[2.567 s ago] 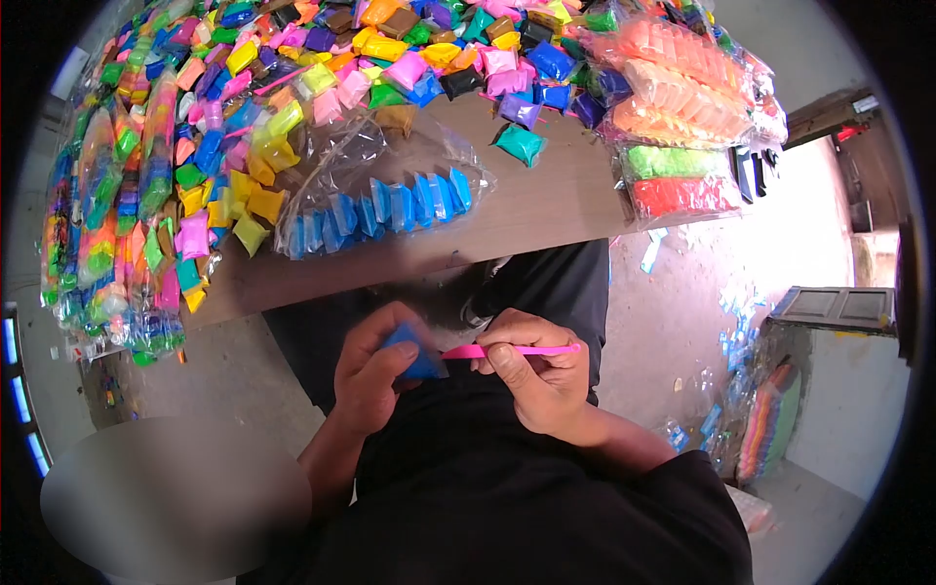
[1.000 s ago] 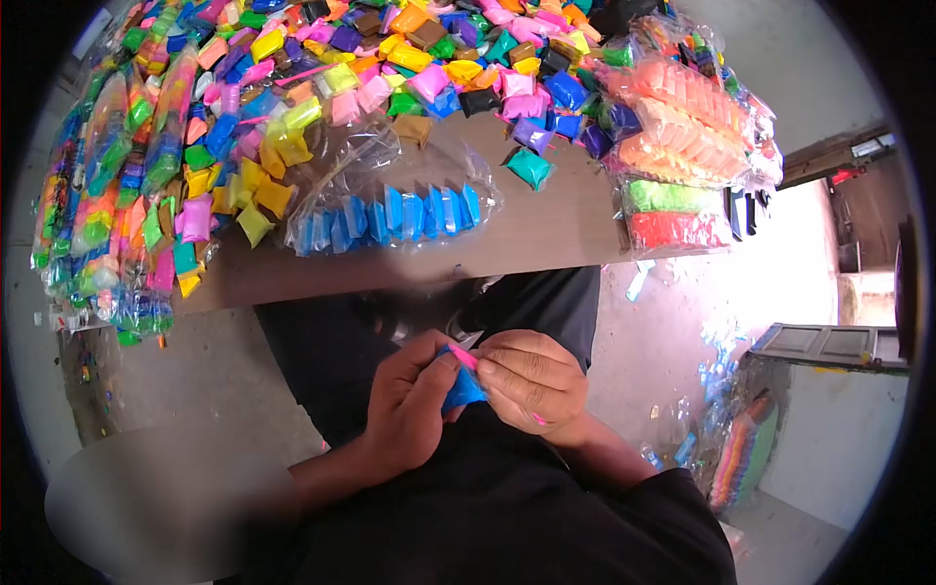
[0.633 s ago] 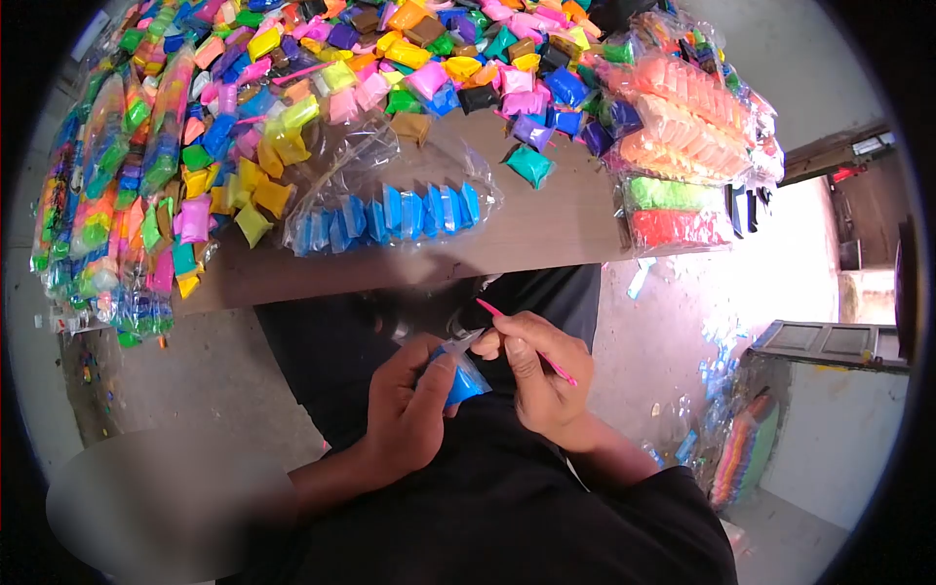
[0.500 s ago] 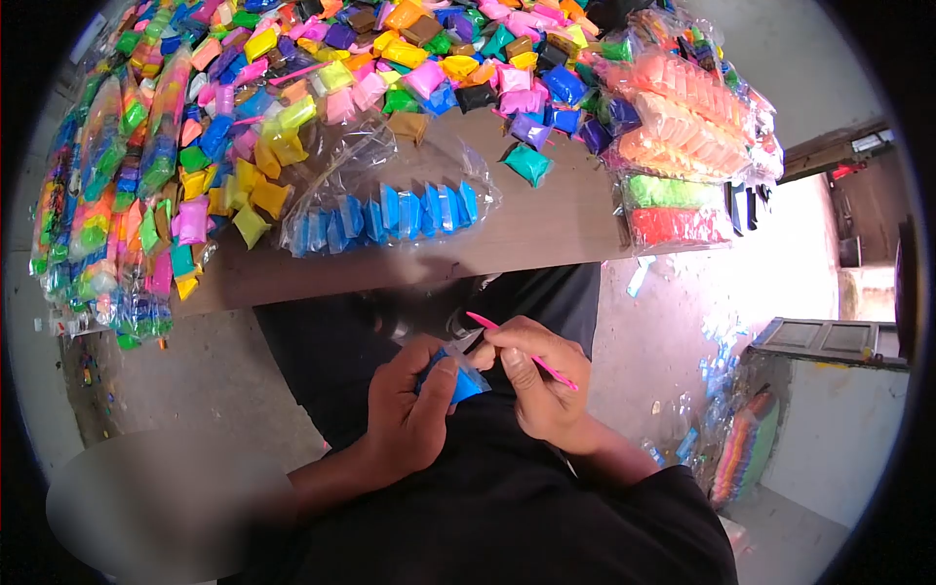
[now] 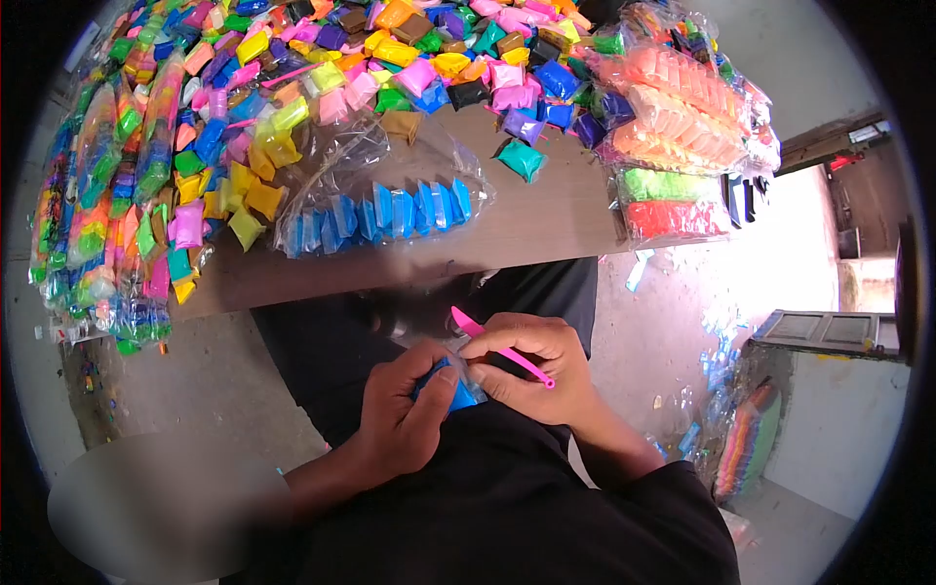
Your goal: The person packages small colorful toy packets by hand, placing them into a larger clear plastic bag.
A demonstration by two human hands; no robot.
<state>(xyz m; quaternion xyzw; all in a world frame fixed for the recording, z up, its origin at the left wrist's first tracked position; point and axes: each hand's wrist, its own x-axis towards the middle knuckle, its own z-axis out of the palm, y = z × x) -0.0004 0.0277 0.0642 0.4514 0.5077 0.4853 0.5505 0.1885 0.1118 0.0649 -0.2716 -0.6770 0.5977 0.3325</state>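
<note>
Over my lap, my left hand (image 5: pixel 405 409) is closed around a small blue clay packet (image 5: pixel 464 394) in clear wrap. Thumb and fingers of my right hand (image 5: pixel 541 375) pinch the clear edge of that packet. A pink plastic modelling knife (image 5: pixel 524 362) is also held in the right hand, lying slantwise across the fingers with its blade pointing up and left. Part of the packet is hidden behind the left thumb and fingers. Beyond the hands, a clear bag (image 5: pixel 341 161) on the table holds a row of blue packets (image 5: pixel 395 210).
Loose packets of many colours (image 5: pixel 419 78) heap across the back of the brown table (image 5: pixel 546 229). Filled bags stack at the left (image 5: pixel 97 224) and right (image 5: pixel 678 127). Scraps of wrapping (image 5: pixel 721 356) lie on the floor at right, near a striped multicoloured bundle (image 5: pixel 746 444).
My right hand has moved left to the packet and now pinches its clear edge. The pink knife has shifted left with it. My left hand keeps holding the packet.
</note>
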